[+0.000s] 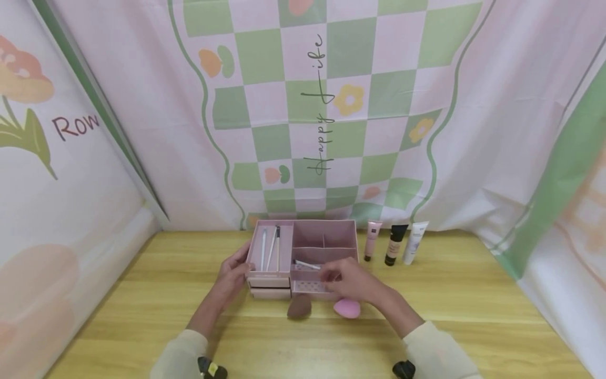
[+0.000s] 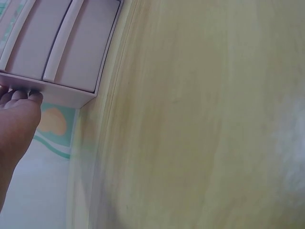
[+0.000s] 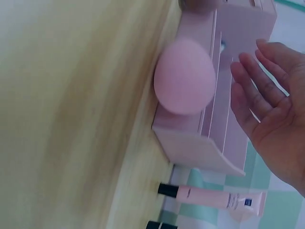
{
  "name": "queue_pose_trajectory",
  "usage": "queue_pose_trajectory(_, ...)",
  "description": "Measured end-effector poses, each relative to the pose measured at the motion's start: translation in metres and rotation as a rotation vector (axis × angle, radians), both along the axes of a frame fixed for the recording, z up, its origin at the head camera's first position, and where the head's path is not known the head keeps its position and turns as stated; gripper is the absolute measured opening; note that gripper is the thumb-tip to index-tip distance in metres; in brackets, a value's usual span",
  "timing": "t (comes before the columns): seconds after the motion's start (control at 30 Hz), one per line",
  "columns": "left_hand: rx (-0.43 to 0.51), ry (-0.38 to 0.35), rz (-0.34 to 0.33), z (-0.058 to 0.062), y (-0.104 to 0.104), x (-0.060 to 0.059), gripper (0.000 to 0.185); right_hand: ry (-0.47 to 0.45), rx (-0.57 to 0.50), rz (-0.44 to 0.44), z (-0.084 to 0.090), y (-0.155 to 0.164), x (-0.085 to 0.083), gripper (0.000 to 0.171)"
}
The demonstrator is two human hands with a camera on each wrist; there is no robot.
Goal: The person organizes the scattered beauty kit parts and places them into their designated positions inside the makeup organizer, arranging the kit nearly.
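A pink desktop organizer [image 1: 338, 227] stands on the table with two drawers at its front left. My left hand [image 1: 234, 268] holds its left side, the thumb at the rim; in the left wrist view the fingertips [image 2: 34, 97] meet the side wall. My right hand [image 1: 352, 279] is over the front right compartment, fingers loosely bent and apart in the right wrist view, nothing between them. A thin brush [image 1: 306, 265] slants in that compartment, one end hidden behind the hand. Several slim brushes [image 1: 278, 250] lie in the top left tray. A pink makeup sponge [image 1: 347, 308] sits below the right hand.
A brown makeup sponge [image 1: 299, 306] is at the organizer's front. To its right stand a pink tube [image 1: 372, 239], a black-and-beige tube [image 1: 395, 245] and a white tube [image 1: 415, 242]. A patterned curtain [image 1: 303, 105] hangs behind the wooden table [image 1: 142, 310].
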State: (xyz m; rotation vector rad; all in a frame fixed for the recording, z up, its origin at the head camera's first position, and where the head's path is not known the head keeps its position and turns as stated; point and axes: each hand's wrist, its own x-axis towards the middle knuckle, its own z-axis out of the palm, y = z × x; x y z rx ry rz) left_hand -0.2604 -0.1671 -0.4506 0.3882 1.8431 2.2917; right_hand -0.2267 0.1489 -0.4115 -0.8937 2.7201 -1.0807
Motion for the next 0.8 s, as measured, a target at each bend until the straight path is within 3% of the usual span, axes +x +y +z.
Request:
queue_pose_trajectory(0.23,0.008,0.016,0.009,0.001,0.001,0.001,0.073,0.054,0.016,0.038,-0.006,-0.014,0.015,0.021)
queue_pose_trajectory(0.47,0.018,0.024,0.016,0.001,0.002,0.001,0.075,0.136,0.029,0.105,-0.015,-0.030,0.019,0.016)
queue_pose_trajectory(0.63,0.021,0.019,0.013,0.001,0.002,0.000,0.074,0.211,0.106,0.115,-0.019,-0.039,0.021,0.022)
queue_pose_trajectory(0.8,0.020,0.017,0.013,0.002,0.002,0.002,0.074,0.216,0.186,0.098,-0.021,-0.045,0.024,0.033)
